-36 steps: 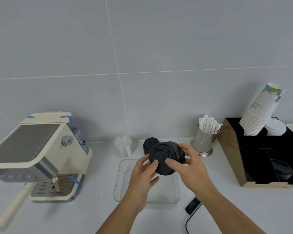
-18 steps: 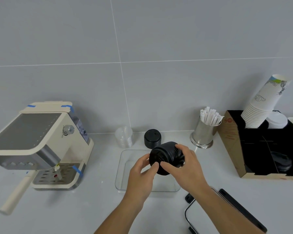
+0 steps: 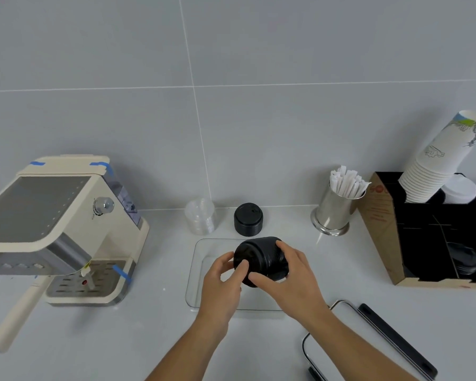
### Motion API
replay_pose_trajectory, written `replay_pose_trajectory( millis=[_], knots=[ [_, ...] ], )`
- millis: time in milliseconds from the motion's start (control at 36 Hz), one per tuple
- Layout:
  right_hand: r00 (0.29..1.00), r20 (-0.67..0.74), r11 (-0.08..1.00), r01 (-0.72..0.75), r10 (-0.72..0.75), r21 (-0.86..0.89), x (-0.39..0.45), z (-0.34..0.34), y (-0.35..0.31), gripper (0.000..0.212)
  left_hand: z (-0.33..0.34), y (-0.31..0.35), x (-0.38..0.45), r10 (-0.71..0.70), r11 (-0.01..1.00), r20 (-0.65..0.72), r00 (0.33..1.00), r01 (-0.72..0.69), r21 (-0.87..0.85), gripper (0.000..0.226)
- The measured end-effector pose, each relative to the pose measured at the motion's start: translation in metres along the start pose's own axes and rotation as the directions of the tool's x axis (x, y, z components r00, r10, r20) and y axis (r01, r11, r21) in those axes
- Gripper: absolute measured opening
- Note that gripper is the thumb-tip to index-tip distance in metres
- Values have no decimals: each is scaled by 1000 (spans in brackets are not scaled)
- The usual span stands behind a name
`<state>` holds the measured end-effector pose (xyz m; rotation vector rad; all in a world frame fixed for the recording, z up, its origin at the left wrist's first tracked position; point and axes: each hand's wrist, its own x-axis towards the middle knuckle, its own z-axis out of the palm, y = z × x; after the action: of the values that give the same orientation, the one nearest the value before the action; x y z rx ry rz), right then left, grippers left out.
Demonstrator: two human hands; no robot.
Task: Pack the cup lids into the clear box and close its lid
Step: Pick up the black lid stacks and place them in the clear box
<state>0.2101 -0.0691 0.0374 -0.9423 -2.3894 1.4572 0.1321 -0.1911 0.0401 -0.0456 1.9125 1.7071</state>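
Observation:
Both hands hold a stack of black cup lids (image 3: pixel 261 257) on its side, low over the clear box (image 3: pixel 195 273) on the counter. My left hand (image 3: pixel 221 281) grips the stack's left end and my right hand (image 3: pixel 289 276) wraps its top and right side. A second, shorter stack of black lids (image 3: pixel 248 218) stands upright behind the box. A stack of clear lids (image 3: pixel 199 215) stands to its left. The box's lid (image 3: pixel 368 342), clear with black clips, lies at the lower right.
A cream espresso machine (image 3: pixel 52 224) fills the left of the counter. A steel cup of wrapped straws (image 3: pixel 335 210) stands at the back right. Beside it, a cardboard organiser (image 3: pixel 382 235) holds paper cups (image 3: pixel 437 166) and more lids.
Both hands have lowered the black lid stack from chest height toward the clear box and turned it more onto its side. The view has tilted down, showing the box's lid.

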Motion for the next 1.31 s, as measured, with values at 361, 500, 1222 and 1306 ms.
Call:
replay_pose_trajectory(
  millis=[361,500,1222,1306],
  knots=[
    [936,200,754,-353,291,555,26,2,8,28,-6,-10,28,-160,975,239,958,191,-116,82],
    [914,268,690,-406,305,599,24,7,10,28,-8,-13,33,-164,947,322,932,241,-214,68],
    [969,39,908,241,-242,-343,3,42,36,65,-7,-15,49,-238,928,120,964,262,-265,45],
    [984,81,943,174,-157,-284,9,42,36,59,-7,-18,57,-257,930,80,963,269,-250,31]
  ],
)
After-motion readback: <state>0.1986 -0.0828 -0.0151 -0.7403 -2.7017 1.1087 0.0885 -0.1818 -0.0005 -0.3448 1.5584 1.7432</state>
